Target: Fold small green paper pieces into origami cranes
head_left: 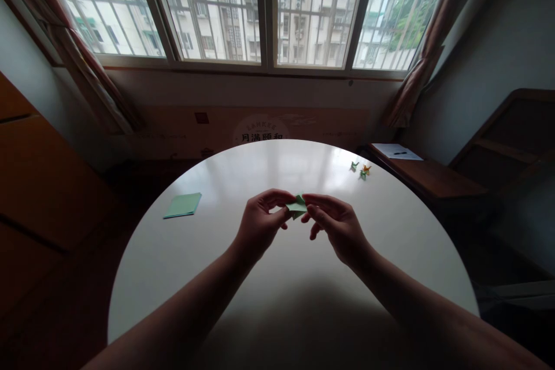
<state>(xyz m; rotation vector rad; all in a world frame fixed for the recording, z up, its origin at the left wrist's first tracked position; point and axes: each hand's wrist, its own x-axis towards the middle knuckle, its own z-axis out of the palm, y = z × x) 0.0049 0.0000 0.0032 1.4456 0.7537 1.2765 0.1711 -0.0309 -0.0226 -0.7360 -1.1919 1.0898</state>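
Two hands share one small folded green paper [296,207] above the middle of the white table [151,260]: I have the left hand [260,222] pinching one side, fingers nearly closed, and the right hand [342,224] pinching the other. I can't make out the creases from here. I'd steady it with the left, line up edges with light right fingertips, then press outward from the centre, since squeezing hard could crumple the points.

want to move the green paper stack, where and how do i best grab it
Probably by the left and right edges of the green paper stack, fingers coming down from above: it lies flat and low on the table, with no visible gap beneath.
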